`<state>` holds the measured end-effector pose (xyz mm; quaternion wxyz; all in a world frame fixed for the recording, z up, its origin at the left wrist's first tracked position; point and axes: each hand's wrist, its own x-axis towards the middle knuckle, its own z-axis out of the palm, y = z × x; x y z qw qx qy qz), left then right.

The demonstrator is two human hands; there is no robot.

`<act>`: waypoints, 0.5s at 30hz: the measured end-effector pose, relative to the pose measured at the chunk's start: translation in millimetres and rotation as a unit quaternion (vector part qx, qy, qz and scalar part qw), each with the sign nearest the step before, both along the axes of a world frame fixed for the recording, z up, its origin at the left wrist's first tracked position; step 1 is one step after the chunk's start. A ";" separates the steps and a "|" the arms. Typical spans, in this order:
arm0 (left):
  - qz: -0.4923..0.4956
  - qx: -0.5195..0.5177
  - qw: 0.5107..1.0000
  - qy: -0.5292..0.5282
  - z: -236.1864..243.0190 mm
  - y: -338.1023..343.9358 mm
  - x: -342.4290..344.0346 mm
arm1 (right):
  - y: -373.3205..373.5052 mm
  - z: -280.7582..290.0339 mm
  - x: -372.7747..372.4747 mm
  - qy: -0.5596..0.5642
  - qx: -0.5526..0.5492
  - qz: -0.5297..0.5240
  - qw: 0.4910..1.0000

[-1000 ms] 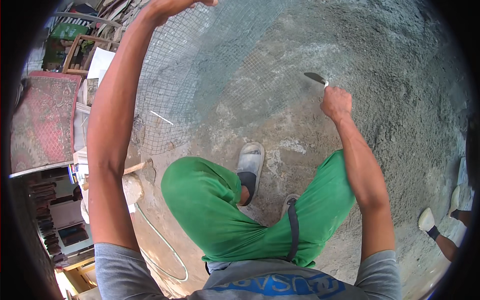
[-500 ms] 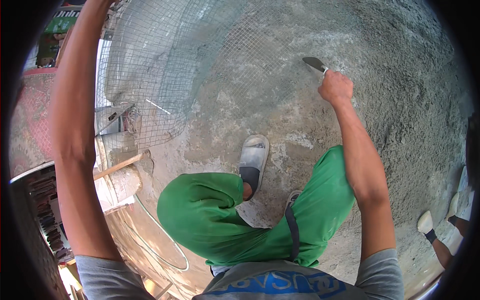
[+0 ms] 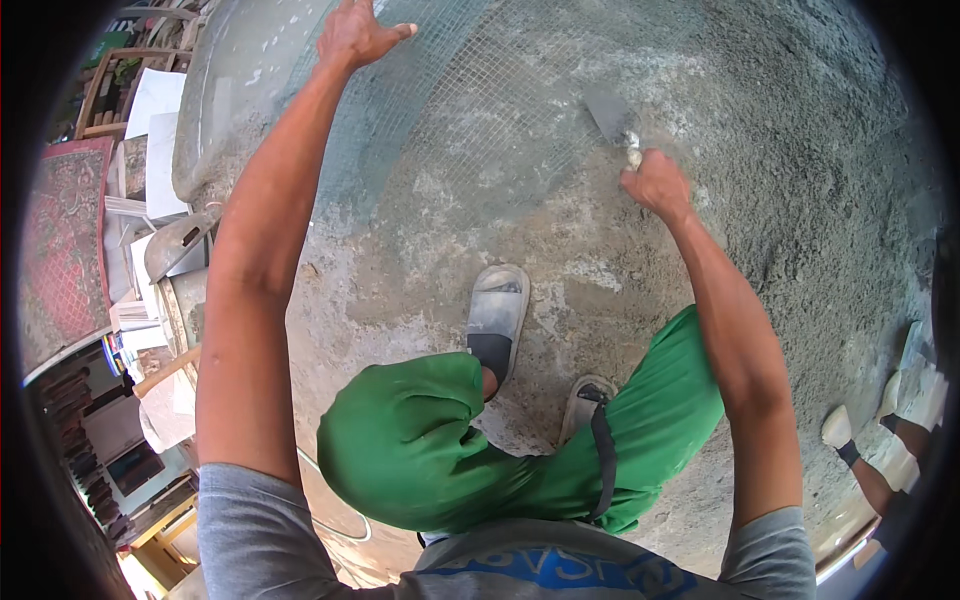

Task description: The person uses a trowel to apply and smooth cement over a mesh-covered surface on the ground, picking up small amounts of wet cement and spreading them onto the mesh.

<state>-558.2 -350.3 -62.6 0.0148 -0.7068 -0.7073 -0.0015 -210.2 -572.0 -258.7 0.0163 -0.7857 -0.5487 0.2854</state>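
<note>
My right hand [image 3: 660, 185] grips the handle of a trowel [image 3: 608, 115]. Its grey, flat blade points up and left, close over the rough cement surface. Ahead on the left, my left hand [image 3: 358, 38] reaches over a wire mesh sheet [image 3: 470, 75], thumb stretched out to the side; the top edge of the picture cuts off some fingertips. Whether that hand touches the mesh, I cannot tell. The mesh lies over grey cement, its grid plainest between my two hands.
Coarse grey mortar [image 3: 810, 170] spreads along the right. A patterned red rug [image 3: 70, 245], a wooden frame [image 3: 92, 90] and a shovel-like metal blade [image 3: 178, 240] are at left. At lower right, another person's feet in pale footwear [image 3: 838, 428] show. My sandalled foot [image 3: 498, 310] stands mid-view.
My left hand has come into view at the top, its arm swung right. The mesh no longer hangs over the things at left. The trowel's blade has turned, showing more of its flat face.
</note>
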 end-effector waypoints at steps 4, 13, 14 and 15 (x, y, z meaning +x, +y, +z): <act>-0.010 -0.009 1.000 -0.002 -9.8 16.3 -22.2 | 7.1 -5.2 -36.8 0.130 0.053 -0.038 0.989; -0.157 0.063 0.982 0.086 -25.7 12.6 -46.5 | 33.6 -41.5 -137.8 0.330 0.211 -0.399 0.829; -0.100 0.046 0.991 0.079 -17.6 3.9 -24.5 | 34.3 -68.9 -122.6 0.298 0.285 -0.384 0.826; -0.037 0.023 0.996 0.079 -12.7 -1.5 -14.7 | 31.6 -84.0 -112.4 0.270 0.350 -0.361 0.821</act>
